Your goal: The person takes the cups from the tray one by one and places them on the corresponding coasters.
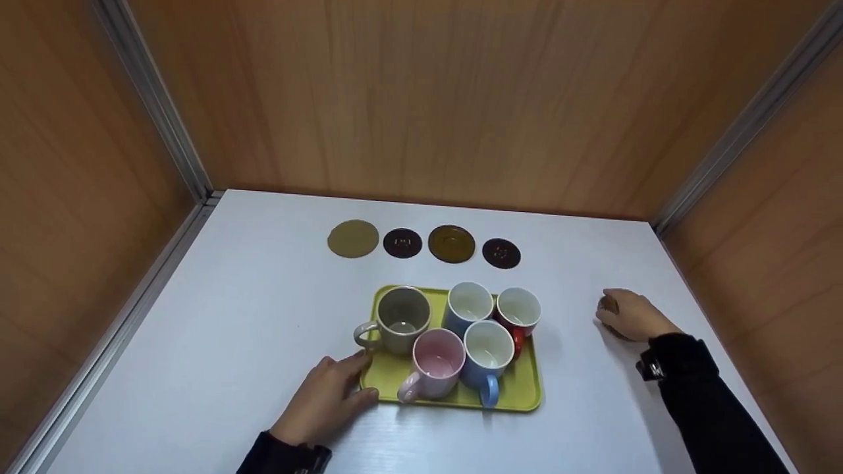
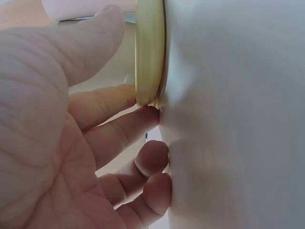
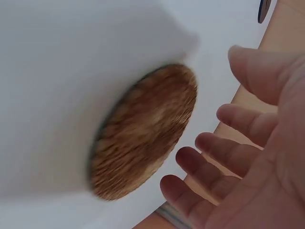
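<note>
Left hand (image 1: 327, 398) flat on the desk (image 1: 230, 316), fingers (image 2: 124, 129) straight and pressed against the near-left corner of the yellow-green tray (image 1: 520, 388), thumb up by the rim: loose grip, nothing clasped. Right hand (image 1: 625, 315) hovering off to the tray's right, fingers (image 3: 209, 157) relaxed and spread over a round woven coaster (image 3: 143, 133) lying flat on the desk, not pinching it. On the tray, five mugs crowded together: grey (image 1: 402, 319), pink (image 1: 436, 363), two blue (image 1: 469, 306) (image 1: 487, 352), red (image 1: 518, 311). Farther back, a row of four more coasters (image 1: 425, 243), well apart from the tray.
</note>
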Demonstrator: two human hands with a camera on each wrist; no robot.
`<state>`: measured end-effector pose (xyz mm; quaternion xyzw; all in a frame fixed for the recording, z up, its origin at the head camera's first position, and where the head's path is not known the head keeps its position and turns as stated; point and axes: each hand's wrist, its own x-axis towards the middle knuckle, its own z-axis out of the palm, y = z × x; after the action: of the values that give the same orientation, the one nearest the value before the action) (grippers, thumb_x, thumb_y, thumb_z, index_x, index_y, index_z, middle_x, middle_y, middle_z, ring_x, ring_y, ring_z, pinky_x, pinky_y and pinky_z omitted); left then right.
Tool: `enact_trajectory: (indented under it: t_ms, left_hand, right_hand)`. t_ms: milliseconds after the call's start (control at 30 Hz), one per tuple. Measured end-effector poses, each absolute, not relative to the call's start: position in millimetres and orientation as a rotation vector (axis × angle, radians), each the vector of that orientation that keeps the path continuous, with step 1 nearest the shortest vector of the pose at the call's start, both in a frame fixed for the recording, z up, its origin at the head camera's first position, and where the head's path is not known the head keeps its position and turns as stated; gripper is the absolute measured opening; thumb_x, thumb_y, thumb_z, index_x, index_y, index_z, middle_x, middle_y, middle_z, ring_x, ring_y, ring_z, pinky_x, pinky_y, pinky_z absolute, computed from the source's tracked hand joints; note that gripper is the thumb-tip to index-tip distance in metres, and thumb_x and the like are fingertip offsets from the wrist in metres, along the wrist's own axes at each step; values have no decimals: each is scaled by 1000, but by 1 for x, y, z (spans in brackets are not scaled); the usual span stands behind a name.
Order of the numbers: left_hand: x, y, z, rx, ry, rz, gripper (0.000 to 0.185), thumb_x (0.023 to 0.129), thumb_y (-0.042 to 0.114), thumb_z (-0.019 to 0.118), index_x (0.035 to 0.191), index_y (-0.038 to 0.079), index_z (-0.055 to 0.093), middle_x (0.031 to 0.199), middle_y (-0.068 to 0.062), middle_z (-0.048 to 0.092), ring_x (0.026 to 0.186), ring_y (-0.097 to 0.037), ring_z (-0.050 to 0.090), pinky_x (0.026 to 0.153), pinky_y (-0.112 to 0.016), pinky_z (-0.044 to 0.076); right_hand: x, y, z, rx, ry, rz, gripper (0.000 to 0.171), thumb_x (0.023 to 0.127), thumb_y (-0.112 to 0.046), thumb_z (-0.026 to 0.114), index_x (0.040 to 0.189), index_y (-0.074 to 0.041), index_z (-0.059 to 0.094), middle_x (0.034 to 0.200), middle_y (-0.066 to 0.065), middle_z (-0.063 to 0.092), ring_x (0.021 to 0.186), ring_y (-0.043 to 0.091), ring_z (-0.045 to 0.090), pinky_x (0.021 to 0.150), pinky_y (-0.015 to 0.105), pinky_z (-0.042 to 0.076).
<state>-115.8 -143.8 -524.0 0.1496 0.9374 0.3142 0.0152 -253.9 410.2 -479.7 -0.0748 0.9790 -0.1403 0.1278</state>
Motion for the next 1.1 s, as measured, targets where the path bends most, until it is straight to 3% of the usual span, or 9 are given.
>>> enact_trajectory:
  t_ms: [167, 400, 700, 1000, 1100]
  left_hand:
    - [-116, -144, -525, 477, 2928, 969, 59, 83, 39, 76, 136, 19, 60, 130, 0, 67, 85, -11, 52, 77, -30, 44]
    - [-116, -144, -525, 491, 2925, 979, 59, 83, 38, 76, 136, 18, 60, 124, -2, 71, 83, -11, 51, 74, -28, 41]
    - [-116, -144, -522, 420, 2891, 971, 61, 84, 40, 76, 139, 20, 58, 133, 2, 65, 86, -10, 50, 77, -29, 43]
    - [-115, -144, -523, 430, 2904, 982, 60, 83, 40, 76, 137, 21, 59, 131, 1, 67, 87, -11, 52, 80, -32, 45]
    - [-115, -144, -524, 451, 2921, 988, 58, 83, 38, 77, 136, 21, 60, 126, 1, 69, 84, -11, 50, 76, -29, 43]
  right_hand:
    - [-226, 421, -486, -240, 2840, -437, 64, 99, -31, 58, 147, 7, 36, 150, 37, 32, 134, 58, 34, 105, 67, 36]
    - [-216, 424, -495, -253, 2863, -382, 68, 97, -28, 59, 144, 14, 35, 151, 42, 23, 136, 62, 27, 107, 70, 30]
    - [-217, 430, -495, -279, 2924, -307, 59, 88, 1, 66, 143, 4, 45, 142, 38, 42, 128, 58, 41, 100, 63, 42]
    - [-218, 438, -497, -251, 2964, -289, 55, 84, 8, 67, 135, 12, 48, 125, 42, 51, 114, 58, 51, 92, 60, 48]
    - [-217, 440, -499, -227, 2986, -309, 51, 84, 10, 64, 133, 8, 52, 125, 41, 52, 114, 58, 51, 90, 59, 50]
